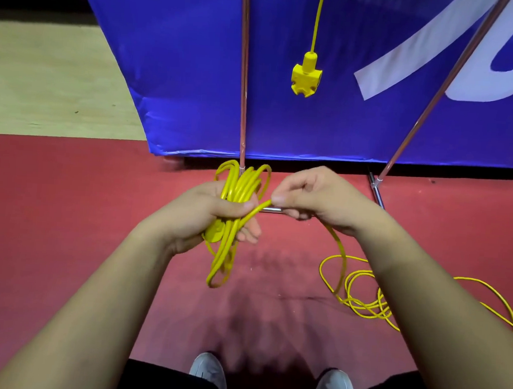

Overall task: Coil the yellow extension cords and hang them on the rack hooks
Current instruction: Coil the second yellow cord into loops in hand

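Observation:
My left hand (pixel 215 213) grips a bundle of yellow extension cord coils (pixel 237 187), loops sticking out above and below the fist. My right hand (pixel 315 198) pinches the free strand of the same cord just right of the bundle. From that hand the cord runs down to a loose tangle of yellow cord (pixel 360 294) on the red floor at the right. Another yellow cord hangs from above, its multi-outlet socket end (pixel 306 75) dangling in front of the blue banner.
A metal rack's upright poles (pixel 243 88) and slanted pole (pixel 435 94) stand before a blue banner (pixel 181 69). A base bar (pixel 377 192) lies on the red floor. Wooden flooring (pixel 45 85) is at the left. My shoes (pixel 208 371) show at the bottom.

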### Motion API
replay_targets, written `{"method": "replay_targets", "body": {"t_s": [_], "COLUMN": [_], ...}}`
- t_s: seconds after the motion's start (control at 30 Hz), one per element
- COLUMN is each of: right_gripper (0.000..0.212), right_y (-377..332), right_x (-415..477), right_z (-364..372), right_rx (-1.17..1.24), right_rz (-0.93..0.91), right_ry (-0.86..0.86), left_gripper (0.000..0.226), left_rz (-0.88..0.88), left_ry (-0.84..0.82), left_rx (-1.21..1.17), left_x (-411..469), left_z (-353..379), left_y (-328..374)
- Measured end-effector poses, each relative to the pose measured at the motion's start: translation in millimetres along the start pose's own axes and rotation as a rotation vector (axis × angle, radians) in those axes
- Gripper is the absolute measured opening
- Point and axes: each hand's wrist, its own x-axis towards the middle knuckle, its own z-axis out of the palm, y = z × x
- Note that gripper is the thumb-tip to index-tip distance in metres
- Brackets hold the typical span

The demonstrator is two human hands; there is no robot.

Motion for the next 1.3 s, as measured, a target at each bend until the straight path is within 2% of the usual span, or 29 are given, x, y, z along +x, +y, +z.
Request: {"method": "replay_targets", "body": {"t_s": [0.1, 0.17, 0.23, 0.3, 0.4, 0.47, 0.53, 0.73, 0.83, 0.93, 1.03, 1.17, 1.23, 1.3], "right_gripper": [0.010, 0.006, 0.010, 0.003, 0.010, 0.010, 0.009, 0.005, 0.008, 0.003, 0.003, 0.005, 0.004, 0.006], "right_y": [14, 33, 58, 74, 73, 64, 55, 10, -2, 13, 46, 65, 61, 54], "right_x": [5, 5, 1, -3, -4, -1, 1, 3, 2, 3, -1, -1, 3, 7], "right_z": [-11, -22, -30, -36, -44, -44, -37, -3, 11, -2, -21, -27, -27, -24], "right_rx": [0.029, -0.076, -0.149, -0.044, 0.103, 0.102, 0.067, -0.180, -0.208, -0.210, -0.298, 0.125, 0.179, 0.146], "right_rz": [-0.051, -0.015, 0.065, 0.119, 0.096, 0.054, 0.017, -0.129, -0.197, -0.122, 0.024, 0.073, 0.042, -0.004], "right_ry": [0.154, 0.138, 0.125, 0.215, 0.393, 0.427, 0.399, 0.201, 0.161, 0.104, 0.066, 0.298, 0.364, 0.369], "left_gripper": [0.018, 0.027, 0.028, 0.033, 0.044, 0.027, 0.009, 0.020, 0.012, 0.028, 0.027, 0.040, 0.045, 0.040], "left_rz": [0.086, 0.115, 0.156, 0.148, -0.017, -0.130, -0.156, -0.166, -0.111, 0.009, 0.078, -0.022, -0.081, -0.091], "left_ry": [-0.028, 0.008, 0.042, 0.073, 0.078, 0.039, 0.040, 0.075, 0.050, 0.045, 0.038, 0.035, 0.042, 0.047], "left_rx": [-0.219, -0.410, -0.510, -0.458, -0.193, -0.124, -0.129, -0.179, -0.156, -0.286, -0.381, -0.289, -0.268, -0.272], "left_x": [4, 7, 7, 3, -4, -7, -6, 1, 0, 0, -2, -3, -3, -3], "left_z": [0, -1, -6, -13, -18, -13, -7, 8, 7, 0, -9, -17, -15, -12], "left_y": [3, 4, 8, 12, 8, 4, 4, 1, 1, 3, 7, 4, 2, 3]}}
